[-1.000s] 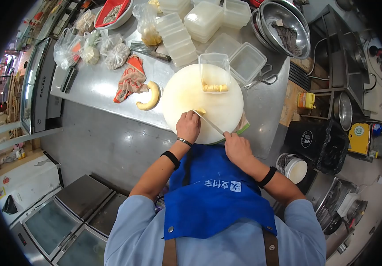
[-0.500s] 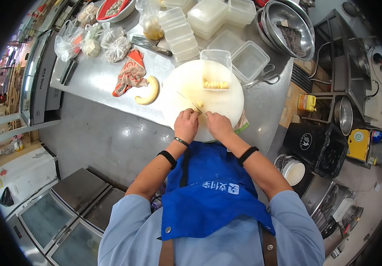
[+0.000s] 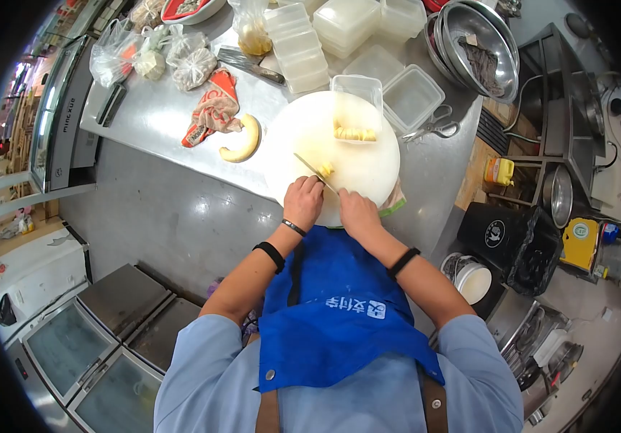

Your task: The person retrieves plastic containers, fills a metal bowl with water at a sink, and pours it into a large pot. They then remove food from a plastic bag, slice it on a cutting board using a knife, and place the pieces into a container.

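On the round white cutting board (image 3: 289, 133), my right hand (image 3: 359, 211) is closed around the handle of a thin knife (image 3: 312, 168), its blade pointing up and left. My left hand (image 3: 303, 200) has its fingers curled together close beside the blade; whatever they pinch is hidden. Small yellow pieces (image 3: 326, 169) lie against the far side of the blade. Farther back on the board, a clear plastic container (image 3: 357, 90) lies tipped with a row of yellow slices (image 3: 354, 134) in it. Left of the board rests a curved, pale yellow piece of food (image 3: 250, 138).
A red and beige cloth (image 3: 214, 110), a cleaver (image 3: 249, 65) and several plastic bags (image 3: 189, 71) lie left on the steel table (image 3: 159, 119). Stacked clear containers (image 3: 297, 52) stand behind the board. Scissors (image 3: 433, 128) and metal bowls (image 3: 501, 43) are at right.
The knife blade has tilted, so its side shows more, and my right hand has shifted slightly down and right. My left hand stays nearly in place. The whole view has moved a little.
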### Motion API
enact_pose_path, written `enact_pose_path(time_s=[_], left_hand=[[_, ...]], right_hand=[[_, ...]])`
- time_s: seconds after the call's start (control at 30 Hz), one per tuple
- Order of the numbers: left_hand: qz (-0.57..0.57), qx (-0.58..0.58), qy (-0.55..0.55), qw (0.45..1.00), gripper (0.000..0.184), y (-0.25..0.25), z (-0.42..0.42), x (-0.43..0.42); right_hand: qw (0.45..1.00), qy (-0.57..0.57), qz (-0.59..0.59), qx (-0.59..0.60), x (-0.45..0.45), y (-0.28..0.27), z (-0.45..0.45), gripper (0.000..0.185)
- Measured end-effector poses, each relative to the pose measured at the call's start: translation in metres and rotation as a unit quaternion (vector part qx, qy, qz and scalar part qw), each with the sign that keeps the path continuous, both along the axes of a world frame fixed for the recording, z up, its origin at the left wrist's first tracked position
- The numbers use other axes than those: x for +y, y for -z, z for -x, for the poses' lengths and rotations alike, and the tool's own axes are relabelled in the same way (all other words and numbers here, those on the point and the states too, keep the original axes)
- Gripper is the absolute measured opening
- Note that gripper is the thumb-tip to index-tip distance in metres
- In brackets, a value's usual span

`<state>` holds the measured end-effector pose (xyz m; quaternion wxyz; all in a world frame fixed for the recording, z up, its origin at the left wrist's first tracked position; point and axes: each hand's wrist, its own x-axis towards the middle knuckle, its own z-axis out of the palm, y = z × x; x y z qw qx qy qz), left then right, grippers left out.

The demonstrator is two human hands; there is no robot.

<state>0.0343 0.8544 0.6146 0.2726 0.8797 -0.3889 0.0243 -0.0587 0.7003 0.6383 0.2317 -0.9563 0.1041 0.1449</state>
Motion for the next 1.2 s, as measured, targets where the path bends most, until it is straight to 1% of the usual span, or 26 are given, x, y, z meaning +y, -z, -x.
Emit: enact_pose_path(time_s=[0.07, 0.17, 0.27, 0.37, 0.47, 0.53, 0.63, 0.67, 0.73, 0.87, 0.97, 1.07, 1.13, 1.2], left_hand=[[0.024, -0.002, -0.002, 1.0, 0.02, -0.001, 0.001, 0.001], [0.054, 0.002, -0.025, 0.998, 0.023, 0.003, 0.003, 0.008], [0.057, 0.009, -0.031, 0.998, 0.024, 0.002, 0.003, 0.011], [0.044, 0.014, -0.027, 0.999, 0.023, 0.005, 0.003, 0.013], [0.041, 0.008, -0.021, 0.999, 0.023, 0.009, 0.001, 0.013], [0.048, 0.005, -0.019, 0.999, 0.023, 0.011, 0.002, 0.014], [0.053, -0.004, 0.024, 0.998, 0.023, 0.005, 0.002, 0.018], [0.061, 0.005, 0.005, 0.998, 0.023, 0.004, 0.003, 0.018], [0.075, 0.023, -0.033, 0.996, 0.024, 0.005, 0.006, 0.021], [0.086, 0.016, -0.039, 0.995, 0.025, 0.007, 0.006, 0.023], [0.078, 0.01, -0.038, 0.996, 0.025, 0.011, 0.007, 0.025], [0.083, 0.004, -0.025, 0.996, 0.026, 0.015, 0.007, 0.024], [0.082, 0.0, -0.015, 0.997, 0.029, 0.019, 0.007, 0.028], [0.075, 0.006, 0.01, 0.997, 0.03, 0.012, 0.01, 0.033]], right_hand=[[0.999, -0.009, -0.018, -0.041, 0.0, 0.01, -0.015, 0.014], [0.999, -0.004, -0.031, -0.031, -0.001, -0.013, -0.004, 0.014], [0.999, -0.024, -0.026, 0.016, -0.006, -0.061, 0.024, 0.015], [0.997, -0.016, -0.013, 0.068, -0.009, -0.067, 0.043, 0.015], [0.997, -0.003, -0.006, 0.074, -0.003, -0.05, 0.035, 0.013], [0.999, -0.008, 0.004, 0.036, 0.007, -0.021, 0.016, 0.013], [1.0, -0.013, -0.011, -0.011, 0.009, 0.009, -0.012, 0.012], [0.999, -0.015, -0.02, -0.026, 0.009, 0.014, -0.016, 0.012], [1.0, -0.014, -0.024, -0.012, 0.006, -0.001, -0.012, 0.012], [0.999, -0.037, -0.022, 0.033, 0.001, -0.059, 0.019, 0.013], [0.997, -0.03, -0.018, 0.073, -0.002, -0.069, 0.039, 0.014], [0.998, -0.008, -0.012, 0.063, 0.004, -0.043, 0.033, 0.014], [0.999, -0.013, -0.017, 0.042, 0.013, -0.017, 0.013, 0.013], [0.999, -0.017, -0.029, 0.019, 0.017, 0.002, -0.005, 0.013]])
